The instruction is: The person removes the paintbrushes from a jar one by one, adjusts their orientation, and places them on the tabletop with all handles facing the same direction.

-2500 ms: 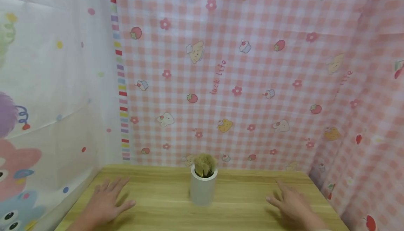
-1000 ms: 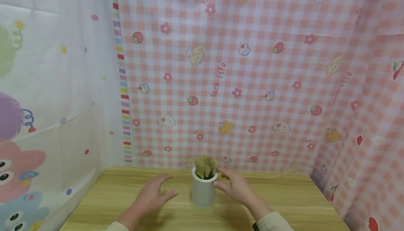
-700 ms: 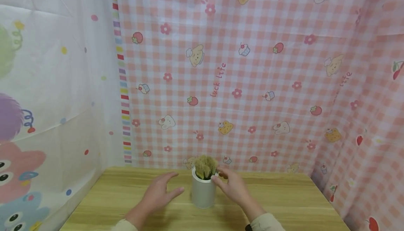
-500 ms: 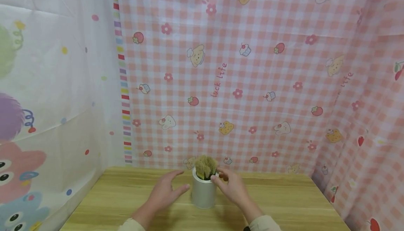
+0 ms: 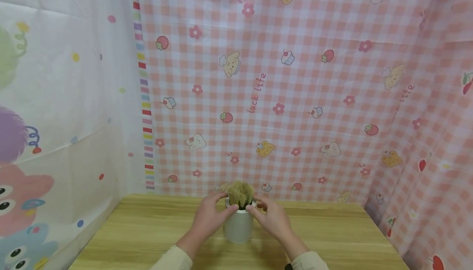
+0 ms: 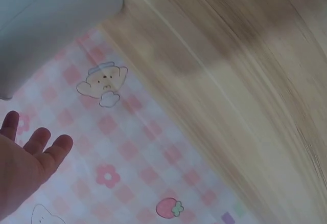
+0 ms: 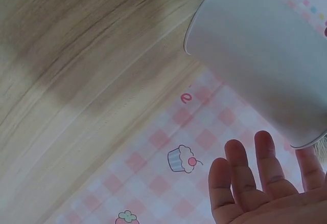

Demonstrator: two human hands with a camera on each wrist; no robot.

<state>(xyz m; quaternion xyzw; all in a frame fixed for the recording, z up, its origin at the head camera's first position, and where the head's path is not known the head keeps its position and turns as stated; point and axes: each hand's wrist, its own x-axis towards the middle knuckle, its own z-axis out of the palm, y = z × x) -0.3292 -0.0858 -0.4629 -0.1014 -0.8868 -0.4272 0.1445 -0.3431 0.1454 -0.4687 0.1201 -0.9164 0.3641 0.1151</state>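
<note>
Centrally, pot (image 5: 238, 228): pale, round, upright on the wooden table (image 5: 155, 229), between both hands.
Plant (image 5: 241, 193): fuzzy, yellow-green, rising from the pot's mouth.
Left hand (image 5: 210, 216): holds the pot's rim at left, thumb on the near side, a fingertip farther back.
Right hand (image 5: 273, 216): holds the rim at right, thumb near, forefinger farther back; three other fingers extend, apart from the pot.
Backdrop (image 5: 207, 110): pink checked cloth, far and right.

Head cam looks fwd/dn at table (image 5: 148, 225); L/R wrist cams, close in, share pot (image 5: 238, 229).
</note>
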